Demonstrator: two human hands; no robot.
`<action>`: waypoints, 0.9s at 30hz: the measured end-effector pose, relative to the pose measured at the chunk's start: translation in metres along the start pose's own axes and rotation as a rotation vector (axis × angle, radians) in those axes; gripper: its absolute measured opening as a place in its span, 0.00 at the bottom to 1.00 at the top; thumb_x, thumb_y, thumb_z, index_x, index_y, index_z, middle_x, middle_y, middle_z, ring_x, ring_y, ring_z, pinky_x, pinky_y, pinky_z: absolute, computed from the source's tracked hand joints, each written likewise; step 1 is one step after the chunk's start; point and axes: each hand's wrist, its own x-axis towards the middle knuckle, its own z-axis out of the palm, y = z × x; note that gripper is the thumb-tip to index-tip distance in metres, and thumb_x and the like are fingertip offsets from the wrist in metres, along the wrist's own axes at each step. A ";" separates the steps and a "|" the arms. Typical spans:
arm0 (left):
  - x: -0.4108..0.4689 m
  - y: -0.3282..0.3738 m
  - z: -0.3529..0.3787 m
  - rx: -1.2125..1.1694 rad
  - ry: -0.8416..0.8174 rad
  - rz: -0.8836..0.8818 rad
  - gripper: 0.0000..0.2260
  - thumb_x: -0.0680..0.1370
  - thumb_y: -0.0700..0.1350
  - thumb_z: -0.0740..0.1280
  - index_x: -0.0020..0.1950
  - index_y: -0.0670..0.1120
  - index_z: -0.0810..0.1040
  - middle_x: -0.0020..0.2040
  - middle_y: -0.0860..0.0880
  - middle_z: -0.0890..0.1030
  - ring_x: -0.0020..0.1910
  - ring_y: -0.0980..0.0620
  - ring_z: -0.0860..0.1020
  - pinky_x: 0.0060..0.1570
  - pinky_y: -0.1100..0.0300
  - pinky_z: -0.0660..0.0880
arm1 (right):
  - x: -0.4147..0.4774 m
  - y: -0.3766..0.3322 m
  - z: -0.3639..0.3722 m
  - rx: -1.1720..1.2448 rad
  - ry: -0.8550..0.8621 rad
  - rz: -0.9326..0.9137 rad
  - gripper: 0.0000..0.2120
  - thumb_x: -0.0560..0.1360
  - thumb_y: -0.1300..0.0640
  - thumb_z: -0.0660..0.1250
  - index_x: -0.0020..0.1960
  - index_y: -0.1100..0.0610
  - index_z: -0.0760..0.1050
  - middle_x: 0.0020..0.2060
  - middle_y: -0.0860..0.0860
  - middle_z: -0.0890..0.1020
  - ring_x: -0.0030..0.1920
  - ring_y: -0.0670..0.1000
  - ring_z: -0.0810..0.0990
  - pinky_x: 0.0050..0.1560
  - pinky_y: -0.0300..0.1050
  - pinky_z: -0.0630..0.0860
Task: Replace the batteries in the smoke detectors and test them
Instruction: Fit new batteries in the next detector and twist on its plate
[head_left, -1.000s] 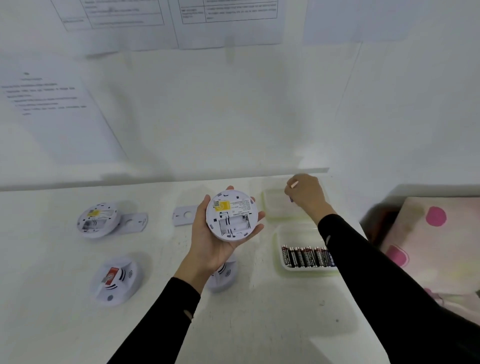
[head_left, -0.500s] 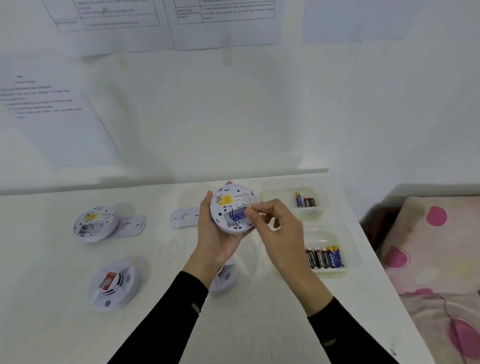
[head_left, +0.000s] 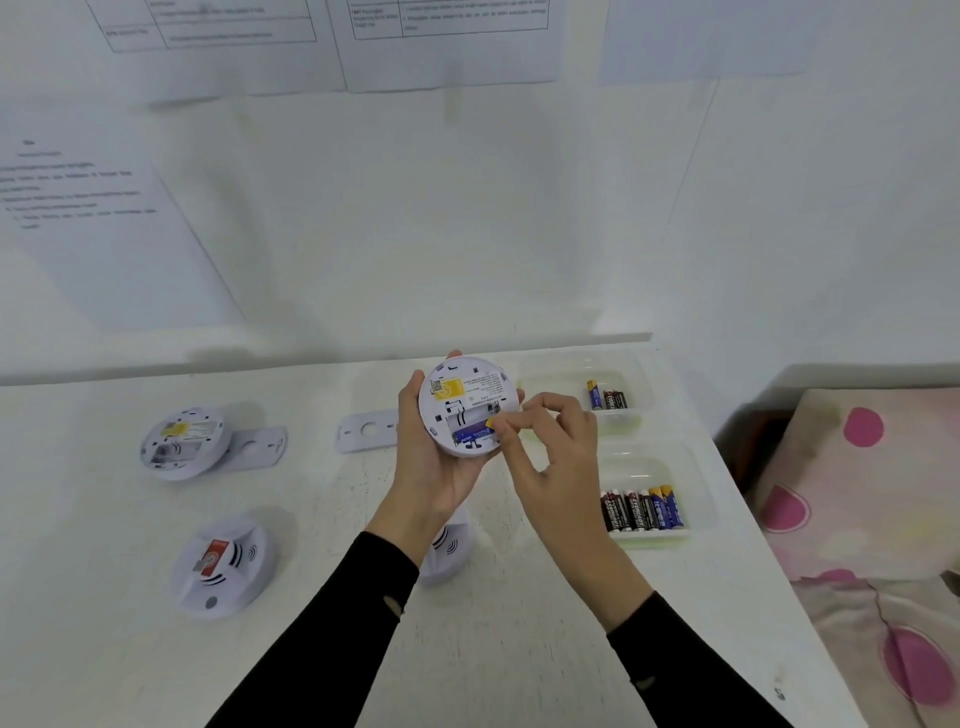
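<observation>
My left hand (head_left: 434, 462) holds a round white smoke detector (head_left: 467, 389) back side up above the table, its battery bay uncovered. A blue battery (head_left: 471, 432) lies in the bay's lower slot. My right hand (head_left: 550, 441) pinches the battery's yellow end with thumb and forefinger at the detector's right rim. A near clear tray (head_left: 691, 535) holds several dark and blue batteries (head_left: 641, 509). A far clear tray (head_left: 636, 415) holds a few more batteries (head_left: 607, 399).
A second opened detector (head_left: 179, 441) lies back up at the left on a mounting plate (head_left: 260, 447). Another plate (head_left: 366, 430) sits behind my left hand. A face-up detector (head_left: 221, 564) lies near left, another (head_left: 447, 551) under my left wrist. A pink-spotted cloth (head_left: 857, 519) lies right of the table.
My right hand came back from the far tray with a blue battery to the detector. The battery now lies in the lower slot with my fingers on its end.
</observation>
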 end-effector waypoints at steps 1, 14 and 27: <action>0.000 0.000 0.000 -0.005 -0.006 -0.002 0.25 0.81 0.61 0.55 0.74 0.50 0.71 0.68 0.37 0.77 0.69 0.33 0.72 0.64 0.44 0.73 | -0.001 0.002 0.001 -0.050 0.005 -0.061 0.08 0.77 0.51 0.67 0.50 0.53 0.82 0.51 0.49 0.76 0.49 0.46 0.69 0.52 0.36 0.68; -0.004 0.001 0.006 -0.111 -0.085 -0.051 0.24 0.75 0.59 0.63 0.67 0.49 0.76 0.68 0.38 0.77 0.67 0.32 0.73 0.63 0.37 0.72 | 0.081 0.061 -0.007 -0.238 -0.091 0.236 0.13 0.81 0.52 0.57 0.62 0.52 0.74 0.53 0.49 0.79 0.55 0.54 0.74 0.55 0.49 0.69; -0.004 0.001 0.001 -0.107 -0.102 -0.061 0.21 0.80 0.60 0.58 0.66 0.49 0.76 0.64 0.38 0.80 0.61 0.31 0.78 0.58 0.40 0.78 | 0.125 0.129 -0.004 -0.935 -0.494 0.310 0.13 0.74 0.64 0.63 0.57 0.57 0.76 0.53 0.53 0.80 0.58 0.56 0.75 0.56 0.44 0.66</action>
